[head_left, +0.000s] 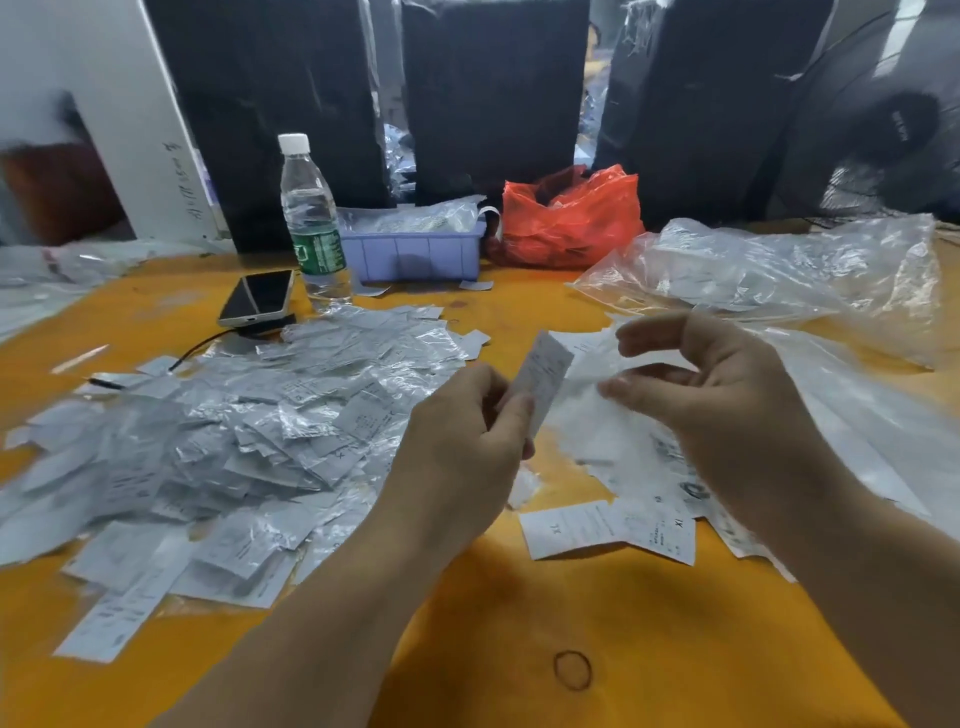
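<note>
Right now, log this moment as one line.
left hand: pinches white printed paper label | right hand: open, fingers apart | heap of plastic-sleeved white labels: on orange table, left

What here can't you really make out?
Print on the label pinched by the left hand: too small and blurred, head view.
Whether the right hand holds anything: motion blur, head view.
Inside the red bag: hidden by its crumpled plastic.
Inside the lilac tray: covered by clear bags.
The fan: cut off by the right edge.
</note>
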